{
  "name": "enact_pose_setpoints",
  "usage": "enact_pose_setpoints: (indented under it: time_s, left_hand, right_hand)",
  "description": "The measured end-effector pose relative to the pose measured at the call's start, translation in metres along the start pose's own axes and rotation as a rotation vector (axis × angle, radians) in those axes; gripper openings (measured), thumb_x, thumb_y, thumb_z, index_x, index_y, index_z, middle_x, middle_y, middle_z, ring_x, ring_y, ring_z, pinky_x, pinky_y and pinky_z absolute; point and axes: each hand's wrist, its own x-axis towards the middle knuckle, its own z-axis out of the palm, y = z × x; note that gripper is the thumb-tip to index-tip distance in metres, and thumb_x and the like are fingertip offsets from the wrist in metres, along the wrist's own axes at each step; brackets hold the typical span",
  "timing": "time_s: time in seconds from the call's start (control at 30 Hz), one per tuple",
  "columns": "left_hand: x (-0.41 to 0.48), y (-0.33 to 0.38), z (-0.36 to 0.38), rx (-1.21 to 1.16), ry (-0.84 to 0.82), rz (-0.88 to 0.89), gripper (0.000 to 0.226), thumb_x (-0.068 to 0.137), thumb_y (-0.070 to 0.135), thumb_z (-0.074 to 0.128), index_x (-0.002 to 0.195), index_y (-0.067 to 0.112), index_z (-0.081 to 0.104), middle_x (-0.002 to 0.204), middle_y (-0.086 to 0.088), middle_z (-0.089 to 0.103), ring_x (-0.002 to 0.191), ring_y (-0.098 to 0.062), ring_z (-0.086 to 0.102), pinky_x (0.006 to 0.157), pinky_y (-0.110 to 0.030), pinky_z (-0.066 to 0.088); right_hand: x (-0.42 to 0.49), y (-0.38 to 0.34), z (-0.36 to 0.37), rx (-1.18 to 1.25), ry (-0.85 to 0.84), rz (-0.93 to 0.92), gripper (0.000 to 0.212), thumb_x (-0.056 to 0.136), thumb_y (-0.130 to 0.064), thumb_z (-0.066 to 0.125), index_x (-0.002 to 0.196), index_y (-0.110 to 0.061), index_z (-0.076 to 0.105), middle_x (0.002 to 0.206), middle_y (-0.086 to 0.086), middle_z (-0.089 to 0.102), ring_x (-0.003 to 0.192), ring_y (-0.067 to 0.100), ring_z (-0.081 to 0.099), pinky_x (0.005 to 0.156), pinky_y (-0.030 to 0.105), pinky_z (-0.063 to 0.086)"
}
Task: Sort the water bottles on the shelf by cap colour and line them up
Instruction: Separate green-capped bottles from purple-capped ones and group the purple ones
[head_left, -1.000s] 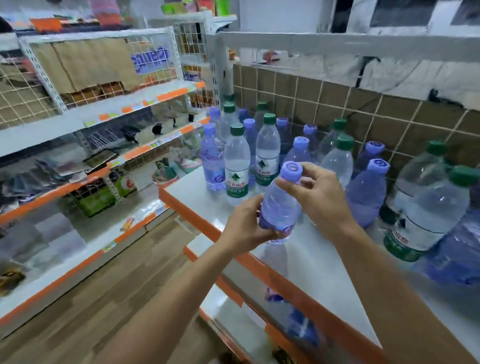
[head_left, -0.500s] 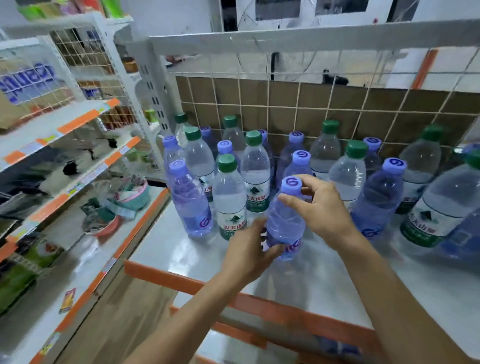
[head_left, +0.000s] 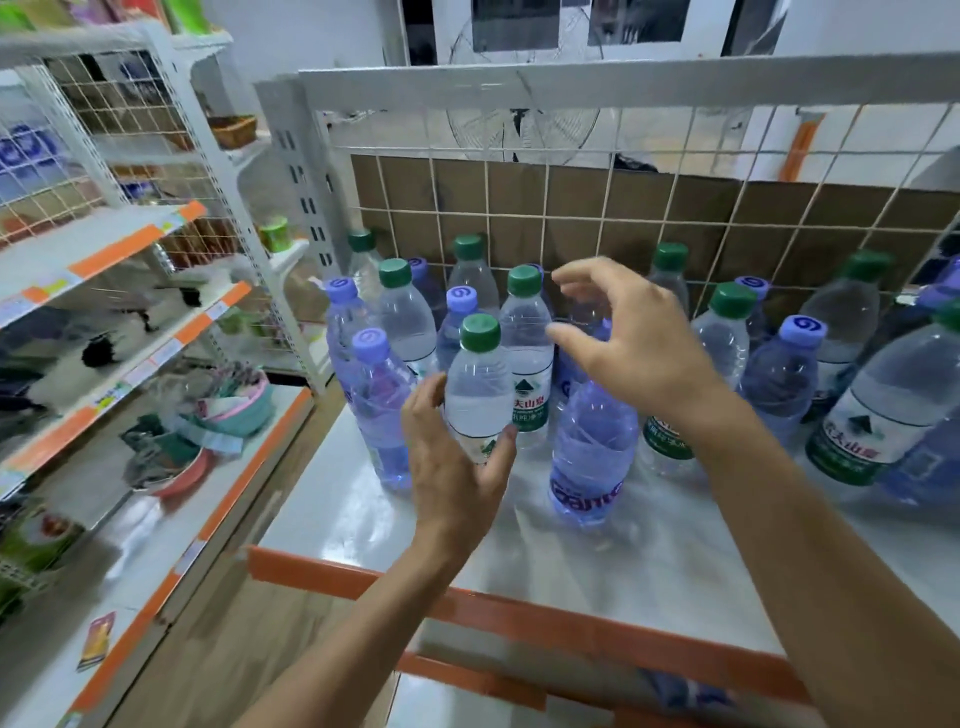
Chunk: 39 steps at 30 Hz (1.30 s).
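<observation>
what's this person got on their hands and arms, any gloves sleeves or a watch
Nothing worn that shows. The left hand and right hand have no gloves, and no rings or watch are visible. The left forearm and right forearm are bare to the frame's edge, with no sleeve in view.

Head view, close, angled down onto shelf (head_left: 363, 519), facing its back grid (head_left: 571, 208)

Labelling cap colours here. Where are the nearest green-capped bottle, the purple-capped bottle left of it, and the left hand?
nearest green-capped bottle (head_left: 480, 332): head view, on its cap.
purple-capped bottle (head_left: 370, 344) left of it: head view, on its cap.
left hand (head_left: 452, 467): head view, back of the hand.
</observation>
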Motion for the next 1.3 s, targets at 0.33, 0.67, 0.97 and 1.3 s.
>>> enact_pose_setpoints:
  time_s: [0.33, 0.67, 0.97, 1.3]
  left_hand:
    - [0.053, 0.022, 0.005, -0.085, -0.133, -0.030, 0.053, 0.081, 0.020, 0.070, 0.127, 0.009, 0.044, 0.119, -0.004, 0.058, 0.107, -0.020, 0.055, 0.091, -0.027, 0.042]
    - [0.084, 0.062, -0.008, 0.076, -0.062, 0.256, 0.033, 0.080, 0.019, 0.063, 0.111, 0.008, 0.059, 0.106, -0.006, 0.060, 0.100, -0.020, 0.054, 0.085, -0.016, 0.035]
    - [0.050, 0.085, 0.042, -0.047, -0.484, 0.263, 0.050, 0.081, 0.022, 0.065, 0.126, 0.006, 0.049, 0.117, -0.011, 0.057, 0.105, -0.025, 0.054, 0.081, -0.018, 0.033]
    - [0.028, 0.056, 0.068, -0.339, -0.525, -0.150, 0.029, 0.066, 0.042, 0.054, 0.084, 0.021, 0.062, 0.075, 0.009, 0.064, 0.071, -0.008, 0.057, 0.066, -0.028, 0.048]
  right_hand:
    - [0.048, -0.008, 0.013, -0.241, -0.228, 0.076, 0.053, 0.088, -0.021, 0.059, 0.137, -0.016, 0.041, 0.135, 0.011, 0.050, 0.125, 0.026, 0.045, 0.099, 0.032, 0.036]
    - [0.028, 0.015, -0.019, -0.282, -0.127, 0.147, 0.037, 0.086, -0.022, 0.063, 0.122, -0.019, 0.058, 0.121, 0.004, 0.063, 0.112, 0.021, 0.056, 0.098, 0.036, 0.044]
    - [0.042, 0.040, -0.020, -0.450, -0.348, 0.162, 0.047, 0.088, -0.010, 0.055, 0.134, -0.015, 0.048, 0.137, 0.008, 0.051, 0.123, 0.024, 0.049, 0.099, 0.032, 0.039]
    - [0.009, 0.062, -0.014, -0.326, -0.187, 0.215, 0.042, 0.079, -0.019, 0.069, 0.119, -0.015, 0.057, 0.117, 0.008, 0.059, 0.107, 0.025, 0.054, 0.087, 0.026, 0.038]
